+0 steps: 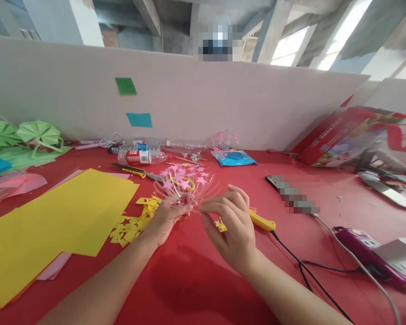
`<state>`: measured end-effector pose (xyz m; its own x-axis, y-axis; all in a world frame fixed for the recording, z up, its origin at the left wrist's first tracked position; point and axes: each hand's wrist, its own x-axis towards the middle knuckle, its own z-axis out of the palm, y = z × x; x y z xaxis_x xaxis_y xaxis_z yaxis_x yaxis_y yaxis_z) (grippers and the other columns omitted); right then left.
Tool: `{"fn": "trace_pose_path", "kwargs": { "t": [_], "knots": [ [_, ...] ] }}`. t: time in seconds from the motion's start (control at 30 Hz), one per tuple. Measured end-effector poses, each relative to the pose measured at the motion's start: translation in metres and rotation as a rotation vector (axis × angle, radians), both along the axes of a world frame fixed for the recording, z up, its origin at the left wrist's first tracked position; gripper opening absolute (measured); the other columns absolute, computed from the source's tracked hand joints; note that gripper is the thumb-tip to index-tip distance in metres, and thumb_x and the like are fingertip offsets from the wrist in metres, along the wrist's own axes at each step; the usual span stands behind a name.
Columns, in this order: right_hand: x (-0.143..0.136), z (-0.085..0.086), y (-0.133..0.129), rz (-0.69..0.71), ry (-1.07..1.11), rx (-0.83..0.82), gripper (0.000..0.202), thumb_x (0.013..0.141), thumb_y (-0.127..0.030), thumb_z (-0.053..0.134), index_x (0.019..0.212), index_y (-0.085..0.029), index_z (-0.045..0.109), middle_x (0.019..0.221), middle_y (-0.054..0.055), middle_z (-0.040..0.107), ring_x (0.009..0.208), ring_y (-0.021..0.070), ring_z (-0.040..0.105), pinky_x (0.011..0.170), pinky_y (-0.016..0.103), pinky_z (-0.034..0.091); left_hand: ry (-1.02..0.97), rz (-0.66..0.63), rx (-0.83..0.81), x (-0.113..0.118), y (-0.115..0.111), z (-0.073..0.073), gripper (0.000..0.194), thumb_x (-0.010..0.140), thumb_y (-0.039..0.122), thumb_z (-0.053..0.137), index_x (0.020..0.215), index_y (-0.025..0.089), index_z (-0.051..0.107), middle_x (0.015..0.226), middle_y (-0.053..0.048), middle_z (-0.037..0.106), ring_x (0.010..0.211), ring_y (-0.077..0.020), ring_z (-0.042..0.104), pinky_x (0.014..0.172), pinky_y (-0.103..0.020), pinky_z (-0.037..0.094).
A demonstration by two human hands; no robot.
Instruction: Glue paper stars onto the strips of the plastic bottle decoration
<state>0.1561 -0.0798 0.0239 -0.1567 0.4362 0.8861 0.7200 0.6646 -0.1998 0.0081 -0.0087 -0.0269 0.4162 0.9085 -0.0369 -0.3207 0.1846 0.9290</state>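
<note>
My left hand is closed around the base of a clear plastic piece cut into curling strips, with pink stars at the strip ends. Just to its right, my right hand has thumb and forefinger pinched at the outer strips; whatever lies between the fingertips is too small to make out. Yellow paper scraps with star-shaped holes lie beside my left wrist. A yellow-handled tool with a black cord is partly hidden behind my right hand. Scissors with yellow handles lie behind the stars.
Yellow paper sheets cover the left side. Plastic bottles, a utility knife and a blue wipes pack lie along the white partition. To the right are a phone, a purple power strip and a red bag.
</note>
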Motion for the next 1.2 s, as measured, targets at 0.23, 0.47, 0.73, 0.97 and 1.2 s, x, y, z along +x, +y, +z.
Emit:
{"fn": "trace_pose_path", "kwargs": {
  "t": [0.23, 0.47, 0.73, 0.97, 1.2],
  "knots": [
    [0.0031, 0.0005, -0.0023, 0.013, -0.009, 0.025, 0.02, 0.084, -0.011, 0.057, 0.1, -0.023, 0.056, 0.085, 0.0, 0.07, 0.078, 0.0163, 0.058, 0.097, 0.044, 0.037, 0.026, 0.024, -0.026, 0.0005, -0.0012, 0.0045, 0.033, 0.066, 0.028, 0.077, 0.094, 0.019, 0.064, 0.082, 0.001, 0.065, 0.066, -0.0076, 0.053, 0.068, -0.021, 0.041],
    [0.0076, -0.0017, 0.0043, -0.055, 0.06, -0.002, 0.017, 0.086, -0.012, 0.055, 0.098, -0.023, 0.054, 0.088, 0.002, 0.067, 0.079, 0.0171, 0.059, 0.092, 0.043, 0.04, 0.005, -0.016, 0.004, -0.0005, -0.0019, 0.0069, 0.024, 0.067, 0.023, 0.075, 0.085, 0.02, 0.06, 0.077, 0.004, 0.062, 0.061, -0.0054, 0.049, 0.062, -0.019, 0.039],
    [0.0045, -0.0051, 0.0064, -0.058, 0.063, -0.065, 0.015, 0.085, -0.011, 0.058, 0.095, -0.022, 0.056, 0.084, 0.0, 0.067, 0.076, 0.0162, 0.053, 0.08, 0.036, 0.04, 0.039, -0.066, 0.025, 0.0008, -0.0021, 0.0061, 0.024, 0.067, 0.025, 0.075, 0.088, 0.02, 0.063, 0.071, 0.004, 0.059, 0.062, -0.007, 0.049, 0.065, -0.021, 0.04],
    [0.0031, -0.0039, 0.0059, 0.006, 0.06, -0.043, 0.02, 0.084, -0.007, 0.058, 0.096, -0.022, 0.057, 0.08, -0.001, 0.069, 0.073, 0.0146, 0.055, 0.081, 0.035, 0.04, 0.022, -0.071, 0.004, 0.0007, -0.0027, 0.004, 0.026, 0.066, 0.025, 0.076, 0.088, 0.02, 0.062, 0.07, 0.005, 0.059, 0.061, -0.0067, 0.05, 0.066, -0.021, 0.04],
    [0.0024, -0.0032, 0.0048, 0.001, 0.023, -0.011, 0.024, 0.084, -0.008, 0.054, 0.102, -0.024, 0.057, 0.075, -0.004, 0.069, 0.069, 0.0139, 0.057, 0.094, 0.04, 0.038, 0.019, -0.068, -0.002, 0.0002, -0.0029, 0.0037, 0.026, 0.067, 0.025, 0.076, 0.09, 0.02, 0.063, 0.072, 0.004, 0.061, 0.063, -0.0078, 0.052, 0.068, -0.022, 0.041]
  ]
}}
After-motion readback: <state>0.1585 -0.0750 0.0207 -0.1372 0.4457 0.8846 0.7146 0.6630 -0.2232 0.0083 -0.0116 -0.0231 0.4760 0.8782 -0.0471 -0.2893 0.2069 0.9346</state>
